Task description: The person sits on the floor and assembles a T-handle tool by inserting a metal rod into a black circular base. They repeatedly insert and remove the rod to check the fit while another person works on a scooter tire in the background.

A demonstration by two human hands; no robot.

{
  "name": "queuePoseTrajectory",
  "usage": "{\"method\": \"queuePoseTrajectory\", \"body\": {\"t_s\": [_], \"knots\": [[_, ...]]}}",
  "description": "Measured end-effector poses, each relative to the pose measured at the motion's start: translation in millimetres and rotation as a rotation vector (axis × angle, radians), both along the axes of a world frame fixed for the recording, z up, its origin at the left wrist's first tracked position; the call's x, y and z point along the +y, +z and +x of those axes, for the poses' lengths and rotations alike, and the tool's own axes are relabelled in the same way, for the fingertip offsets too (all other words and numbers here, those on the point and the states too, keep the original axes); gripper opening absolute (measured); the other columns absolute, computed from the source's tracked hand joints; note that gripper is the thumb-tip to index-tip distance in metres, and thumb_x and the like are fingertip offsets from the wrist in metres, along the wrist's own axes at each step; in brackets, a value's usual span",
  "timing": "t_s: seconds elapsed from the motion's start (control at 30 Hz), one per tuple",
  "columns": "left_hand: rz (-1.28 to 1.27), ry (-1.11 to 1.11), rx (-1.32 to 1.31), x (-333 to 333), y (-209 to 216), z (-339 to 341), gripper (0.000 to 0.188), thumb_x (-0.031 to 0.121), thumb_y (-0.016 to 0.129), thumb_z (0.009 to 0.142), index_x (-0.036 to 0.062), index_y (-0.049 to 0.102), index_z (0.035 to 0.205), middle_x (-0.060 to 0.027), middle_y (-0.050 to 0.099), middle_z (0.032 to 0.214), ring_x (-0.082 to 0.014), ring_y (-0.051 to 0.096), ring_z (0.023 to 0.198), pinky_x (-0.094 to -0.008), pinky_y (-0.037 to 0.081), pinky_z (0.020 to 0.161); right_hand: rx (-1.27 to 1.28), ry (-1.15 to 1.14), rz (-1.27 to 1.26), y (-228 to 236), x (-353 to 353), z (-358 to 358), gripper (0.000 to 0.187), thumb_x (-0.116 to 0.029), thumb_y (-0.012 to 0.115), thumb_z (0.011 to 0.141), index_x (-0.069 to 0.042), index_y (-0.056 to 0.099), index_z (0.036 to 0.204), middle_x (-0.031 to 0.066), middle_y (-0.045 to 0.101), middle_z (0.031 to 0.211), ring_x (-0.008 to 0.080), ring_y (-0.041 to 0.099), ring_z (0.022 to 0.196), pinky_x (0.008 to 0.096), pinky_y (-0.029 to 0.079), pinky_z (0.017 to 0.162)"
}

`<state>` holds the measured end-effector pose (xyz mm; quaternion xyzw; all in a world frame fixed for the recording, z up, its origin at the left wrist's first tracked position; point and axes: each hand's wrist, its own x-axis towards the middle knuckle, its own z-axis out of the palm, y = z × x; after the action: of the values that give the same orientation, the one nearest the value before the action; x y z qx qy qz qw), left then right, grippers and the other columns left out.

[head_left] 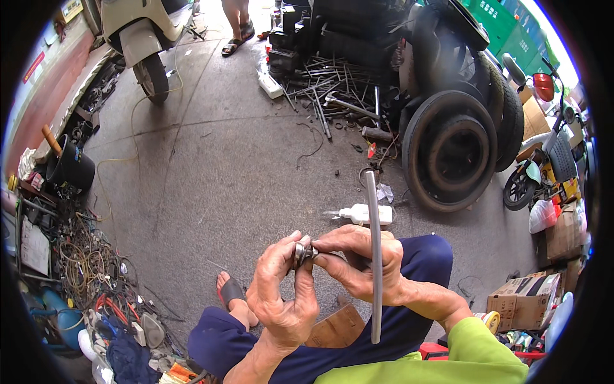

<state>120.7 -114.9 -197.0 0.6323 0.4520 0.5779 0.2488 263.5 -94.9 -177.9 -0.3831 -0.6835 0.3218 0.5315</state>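
Note:
My left hand (pixel 283 297) pinches a small round metal part (pixel 300 255) between thumb and fingertips. From the other side, the thumb and forefinger of my right hand (pixel 368 264) close on the thin end of the same part. A long grey metal tube (pixel 375 256) crosses in front of my right hand; whether that hand grips it, I cannot tell. Just beyond my hands, a white squeeze bottle (pixel 371 214) with a thin nozzle lies on the floor. Between my legs is a brown board (pixel 337 328), partly hidden by my left hand and trousers.
Tyres (pixel 451 150) stand at the right, beside a heap of metal tools (pixel 339 89). A scooter (pixel 144 45) and a person's legs (pixel 236 25) are at the back. Tangled cables (pixel 86 259) and a black bucket (pixel 69 166) line the left; cardboard boxes (pixel 523 299) sit at the right.

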Motion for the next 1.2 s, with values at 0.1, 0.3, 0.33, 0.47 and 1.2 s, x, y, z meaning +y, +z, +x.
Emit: {"method": "queuePoseTrajectory", "body": {"t_s": [0.1, 0.3, 0.33, 0.47, 1.2], "knots": [[0.034, 0.005, 0.081, 3, -3, -2, 0.028, -0.001, 0.062, 0.090, -0.0049, 0.049, 0.114, -0.0208, 0.065, 0.111, -0.0248, 0.068, 0.098, -0.0320, 0.056, 0.086, -0.017, 0.004, 0.008, 0, 1, 2, 0.021, 0.001, 0.076, 0.077, 0.004, 0.068, 0.097, 0.0160, 0.071, 0.087, 0.0210, 0.070, 0.077, 0.0280, 0.055, 0.062], [-0.029, -0.006, -0.009, 2, -2, 4, 0.029, -0.001, 0.062, 0.089, -0.0047, 0.050, 0.116, -0.0202, 0.065, 0.111, -0.0249, 0.068, 0.098, -0.0320, 0.056, 0.085, 0.007, -0.013, -0.021, 1, 0, 2, 0.023, 0.001, 0.077, 0.076, 0.003, 0.068, 0.097, 0.0159, 0.071, 0.088, 0.0205, 0.070, 0.075, 0.0275, 0.055, 0.061], [-0.031, 0.004, -0.008, 1, -2, 4, 0.029, -0.001, 0.063, 0.088, -0.0049, 0.054, 0.115, -0.0199, 0.065, 0.109, -0.0253, 0.067, 0.096, -0.0317, 0.056, 0.081, 0.008, -0.018, -0.014, 1, 0, 2, 0.023, 0.001, 0.077, 0.075, 0.003, 0.068, 0.097, 0.0159, 0.071, 0.087, 0.0204, 0.070, 0.075, 0.0274, 0.055, 0.060], [-0.022, 0.046, 0.066, 3, -4, 3, 0.028, -0.001, 0.065, 0.086, -0.0055, 0.062, 0.113, -0.0185, 0.067, 0.102, -0.0261, 0.067, 0.089, -0.0320, 0.055, 0.073, -0.017, -0.038, 0.061, -3, 0, 2, 0.025, 0.000, 0.078, 0.074, 0.002, 0.068, 0.097, 0.0149, 0.071, 0.087, 0.0197, 0.070, 0.073, 0.0261, 0.054, 0.058], [-0.082, -0.061, 0.029, 5, -11, -4, 0.023, -0.003, 0.059, 0.090, -0.0040, 0.061, 0.113, -0.0140, 0.067, 0.103, -0.0190, 0.066, 0.090, -0.0280, 0.053, 0.076, -0.071, -0.115, -0.119, 9, -3, -4, 0.010, -0.004, 0.075, 0.077, -0.001, 0.070, 0.085, 0.0059, 0.065, 0.073, 0.0062, 0.048, 0.052, 0.0214, 0.033, 0.045]]}}
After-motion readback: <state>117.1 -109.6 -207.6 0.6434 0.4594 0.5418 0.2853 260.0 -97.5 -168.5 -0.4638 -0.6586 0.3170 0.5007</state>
